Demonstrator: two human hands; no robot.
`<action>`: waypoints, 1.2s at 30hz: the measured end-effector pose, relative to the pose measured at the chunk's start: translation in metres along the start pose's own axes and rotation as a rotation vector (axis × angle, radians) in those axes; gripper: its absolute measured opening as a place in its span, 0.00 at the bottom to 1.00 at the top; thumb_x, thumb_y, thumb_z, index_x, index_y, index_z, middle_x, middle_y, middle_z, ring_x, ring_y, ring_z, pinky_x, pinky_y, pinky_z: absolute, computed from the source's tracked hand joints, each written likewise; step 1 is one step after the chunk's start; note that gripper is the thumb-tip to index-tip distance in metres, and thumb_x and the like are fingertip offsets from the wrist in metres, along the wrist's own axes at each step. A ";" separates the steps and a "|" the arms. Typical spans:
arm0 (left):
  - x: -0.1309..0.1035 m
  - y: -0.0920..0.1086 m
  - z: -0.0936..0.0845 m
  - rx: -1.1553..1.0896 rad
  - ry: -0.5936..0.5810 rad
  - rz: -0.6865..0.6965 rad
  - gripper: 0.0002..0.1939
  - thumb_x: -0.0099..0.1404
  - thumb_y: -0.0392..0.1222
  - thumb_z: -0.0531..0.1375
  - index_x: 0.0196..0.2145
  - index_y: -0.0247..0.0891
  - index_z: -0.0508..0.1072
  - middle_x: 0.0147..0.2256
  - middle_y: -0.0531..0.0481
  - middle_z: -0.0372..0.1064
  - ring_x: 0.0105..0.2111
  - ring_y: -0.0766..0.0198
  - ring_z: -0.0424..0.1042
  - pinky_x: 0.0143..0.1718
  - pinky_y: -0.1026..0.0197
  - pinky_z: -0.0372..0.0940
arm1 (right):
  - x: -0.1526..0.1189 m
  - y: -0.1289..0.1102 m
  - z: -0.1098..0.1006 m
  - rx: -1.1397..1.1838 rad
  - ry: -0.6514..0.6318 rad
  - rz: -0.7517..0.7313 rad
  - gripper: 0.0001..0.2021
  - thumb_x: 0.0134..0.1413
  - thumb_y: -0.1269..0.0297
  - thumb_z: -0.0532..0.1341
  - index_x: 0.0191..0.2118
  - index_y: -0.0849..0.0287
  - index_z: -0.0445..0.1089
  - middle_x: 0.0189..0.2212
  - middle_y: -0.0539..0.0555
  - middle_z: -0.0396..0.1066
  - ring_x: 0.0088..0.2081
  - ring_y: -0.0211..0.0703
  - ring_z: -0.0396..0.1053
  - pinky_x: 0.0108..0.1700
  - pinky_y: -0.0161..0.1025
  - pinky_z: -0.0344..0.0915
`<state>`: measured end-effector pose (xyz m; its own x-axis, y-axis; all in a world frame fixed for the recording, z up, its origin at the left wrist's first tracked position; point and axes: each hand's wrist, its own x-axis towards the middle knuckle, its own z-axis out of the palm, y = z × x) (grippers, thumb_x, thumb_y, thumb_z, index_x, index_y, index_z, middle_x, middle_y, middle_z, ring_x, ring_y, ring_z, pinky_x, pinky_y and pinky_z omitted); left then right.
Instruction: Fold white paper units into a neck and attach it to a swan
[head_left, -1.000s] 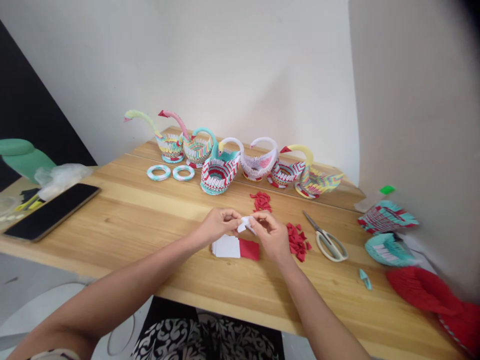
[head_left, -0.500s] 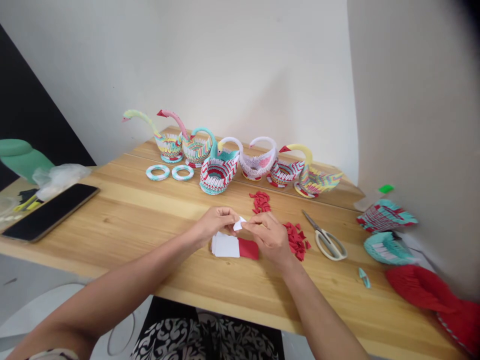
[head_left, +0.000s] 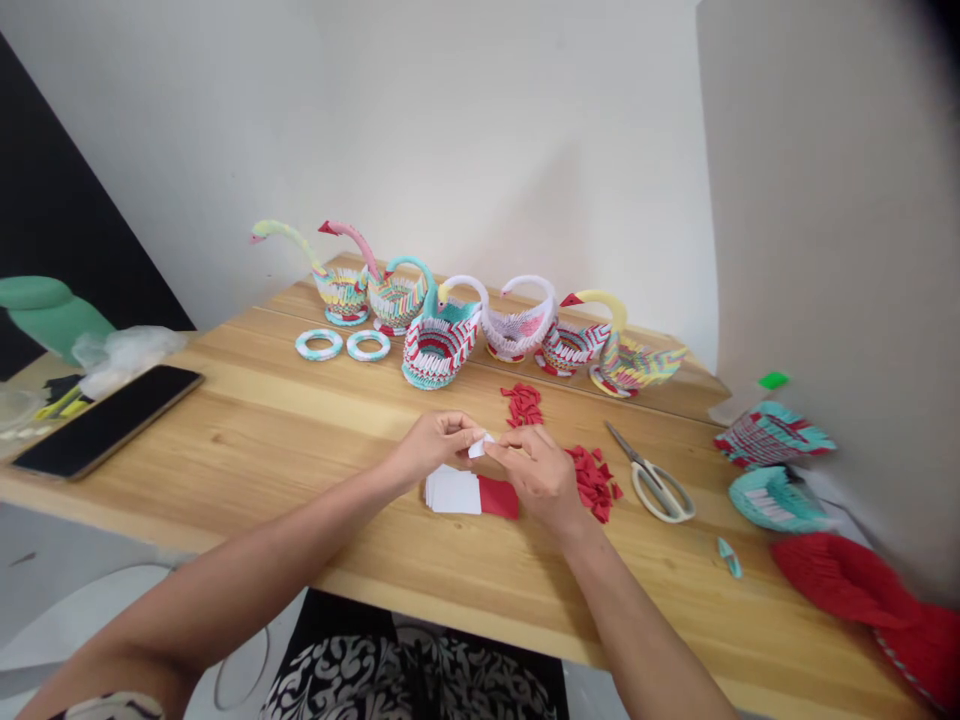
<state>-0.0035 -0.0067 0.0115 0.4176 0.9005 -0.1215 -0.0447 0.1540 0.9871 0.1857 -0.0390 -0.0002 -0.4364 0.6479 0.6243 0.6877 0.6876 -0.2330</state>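
Hands (head_left: 487,460) pinching white paper piece (head_left: 478,447).

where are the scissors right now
In the head view the scissors lie flat on the wooden table, right of the right hand, just past the pile of red paper pieces.

Both hands (head_left: 487,460) — on white paper piece (head_left: 478,447)

Both forearms are bare to the hands (head_left: 487,455); black cloth (head_left: 405,680) with a white floral print covers the lap.
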 end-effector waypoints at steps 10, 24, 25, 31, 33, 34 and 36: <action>0.002 -0.006 0.001 0.082 0.004 0.182 0.08 0.56 0.42 0.60 0.26 0.34 0.70 0.22 0.54 0.66 0.22 0.72 0.62 0.24 0.69 0.57 | 0.005 -0.004 0.003 0.564 0.001 0.625 0.14 0.58 0.54 0.57 0.38 0.56 0.75 0.31 0.53 0.74 0.33 0.43 0.70 0.36 0.38 0.65; 0.001 -0.010 0.001 0.200 -0.025 0.144 0.09 0.58 0.42 0.59 0.29 0.33 0.74 0.21 0.54 0.67 0.22 0.70 0.63 0.25 0.68 0.57 | 0.009 -0.006 0.007 0.865 -0.016 0.865 0.14 0.44 0.53 0.67 0.29 0.59 0.72 0.19 0.48 0.68 0.22 0.36 0.64 0.27 0.34 0.62; 0.001 -0.009 0.002 0.201 -0.017 0.136 0.09 0.57 0.41 0.59 0.28 0.33 0.74 0.21 0.54 0.67 0.22 0.70 0.63 0.25 0.68 0.57 | 0.009 -0.006 0.007 0.864 -0.022 0.860 0.13 0.44 0.53 0.67 0.29 0.59 0.72 0.19 0.48 0.68 0.22 0.35 0.64 0.28 0.34 0.62; -0.001 -0.006 0.004 0.223 0.036 0.139 0.09 0.56 0.41 0.59 0.25 0.33 0.73 0.20 0.54 0.66 0.21 0.70 0.62 0.23 0.68 0.55 | 0.009 -0.006 0.006 0.866 -0.044 0.834 0.13 0.45 0.53 0.67 0.30 0.58 0.72 0.20 0.47 0.68 0.22 0.36 0.64 0.27 0.35 0.62; -0.002 -0.005 0.005 0.215 0.035 0.145 0.09 0.56 0.42 0.59 0.25 0.33 0.73 0.20 0.54 0.66 0.21 0.70 0.62 0.23 0.68 0.54 | 0.009 -0.007 0.006 0.876 -0.042 0.841 0.13 0.44 0.53 0.67 0.30 0.58 0.72 0.19 0.47 0.67 0.22 0.35 0.63 0.27 0.34 0.62; -0.002 -0.004 0.005 0.207 0.033 0.146 0.09 0.56 0.42 0.59 0.24 0.33 0.73 0.20 0.54 0.66 0.21 0.70 0.61 0.23 0.68 0.54 | 0.010 -0.007 0.006 0.879 -0.043 0.844 0.13 0.44 0.53 0.67 0.30 0.58 0.72 0.19 0.46 0.67 0.22 0.35 0.63 0.27 0.34 0.61; -0.003 -0.004 0.005 0.187 0.028 0.144 0.09 0.56 0.42 0.59 0.24 0.33 0.72 0.20 0.54 0.66 0.21 0.71 0.61 0.23 0.68 0.54 | 0.011 -0.008 0.005 0.880 -0.048 0.844 0.13 0.44 0.53 0.67 0.30 0.58 0.71 0.19 0.46 0.67 0.22 0.35 0.63 0.26 0.34 0.61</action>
<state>0.0005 -0.0117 0.0088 0.3936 0.9190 0.0219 0.0676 -0.0527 0.9963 0.1726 -0.0356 0.0045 -0.0762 0.9970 0.0094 0.1459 0.0205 -0.9891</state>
